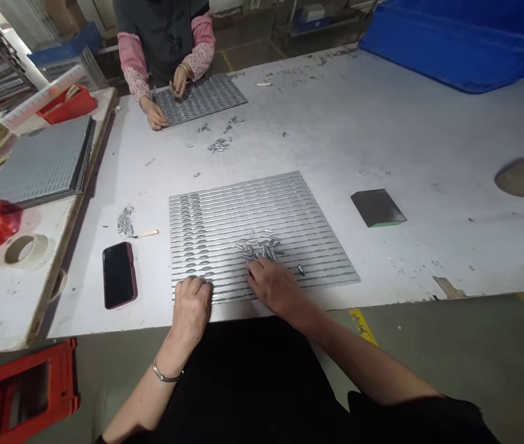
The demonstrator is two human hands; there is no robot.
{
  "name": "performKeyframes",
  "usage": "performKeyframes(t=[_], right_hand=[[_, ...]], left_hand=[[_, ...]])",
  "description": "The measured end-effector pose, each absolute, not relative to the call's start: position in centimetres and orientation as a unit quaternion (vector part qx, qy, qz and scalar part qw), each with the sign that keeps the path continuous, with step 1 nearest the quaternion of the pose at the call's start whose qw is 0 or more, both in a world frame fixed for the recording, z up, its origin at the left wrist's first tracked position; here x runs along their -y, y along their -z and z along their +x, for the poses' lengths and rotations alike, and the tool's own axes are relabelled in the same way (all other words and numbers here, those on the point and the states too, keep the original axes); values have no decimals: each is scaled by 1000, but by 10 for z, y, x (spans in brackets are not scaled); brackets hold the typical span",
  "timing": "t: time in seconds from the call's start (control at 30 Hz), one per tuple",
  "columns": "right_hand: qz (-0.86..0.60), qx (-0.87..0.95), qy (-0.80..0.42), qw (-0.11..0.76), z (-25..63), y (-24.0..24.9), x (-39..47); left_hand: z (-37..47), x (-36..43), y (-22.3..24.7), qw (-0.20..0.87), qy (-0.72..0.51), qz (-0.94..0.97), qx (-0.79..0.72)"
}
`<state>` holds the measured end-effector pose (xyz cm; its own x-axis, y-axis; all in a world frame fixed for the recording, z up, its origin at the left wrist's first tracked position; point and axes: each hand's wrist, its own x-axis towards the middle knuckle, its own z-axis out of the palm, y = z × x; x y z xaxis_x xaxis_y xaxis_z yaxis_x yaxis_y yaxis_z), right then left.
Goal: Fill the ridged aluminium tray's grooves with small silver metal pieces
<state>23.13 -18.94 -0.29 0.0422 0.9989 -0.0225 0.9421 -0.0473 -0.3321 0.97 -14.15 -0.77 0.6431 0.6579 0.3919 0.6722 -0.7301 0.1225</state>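
A ridged silvery sheet (262, 209) lies flat on the table before me. Two columns of small grey oval pieces (191, 234) line its left side, set along the ridges. My left hand (192, 305) rests at the sheet's lower left corner, fingers curled down beside the lowest pieces; whatever they hold is hidden. On the sheet's lower middle lies a loose heap of the same oval pieces (264, 246). My right hand (271, 283) touches the near edge of that heap with its fingers closed, and its fingertips are partly hidden. One stray oval piece (301, 269) lies right of it.
A phone (119, 275) and a small grey pile (126, 221) lie left of the sheet; a dark block (378, 208) lies right. Across the table, a co-worker's hands (167, 98) work at another ridged sheet (211, 98). A side table (65, 203) holds stacked sheets and a tape roll (26, 250).
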Motion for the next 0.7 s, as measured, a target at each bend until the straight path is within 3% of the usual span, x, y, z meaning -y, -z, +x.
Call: performKeyframes(t=[0.13, 0.27, 0.4, 0.53, 0.7], right_hand=[[-715, 684, -114, 88, 231, 3, 187], [-693, 686, -143, 171, 236, 0, 194], [-617, 657, -288, 324, 225, -12, 199], [-577, 576, -449, 365, 191, -10, 199], [-647, 630, -288, 318, 155, 12, 193]], left_hand=[[-1, 140, -1, -47, 271, -898, 343], [-32, 141, -13, -64, 370, -838, 396], [-54, 146, -17, -64, 393, -800, 449], [-53, 151, -9, -98, 391, -798, 447], [-46, 153, 1, -130, 386, -798, 445]])
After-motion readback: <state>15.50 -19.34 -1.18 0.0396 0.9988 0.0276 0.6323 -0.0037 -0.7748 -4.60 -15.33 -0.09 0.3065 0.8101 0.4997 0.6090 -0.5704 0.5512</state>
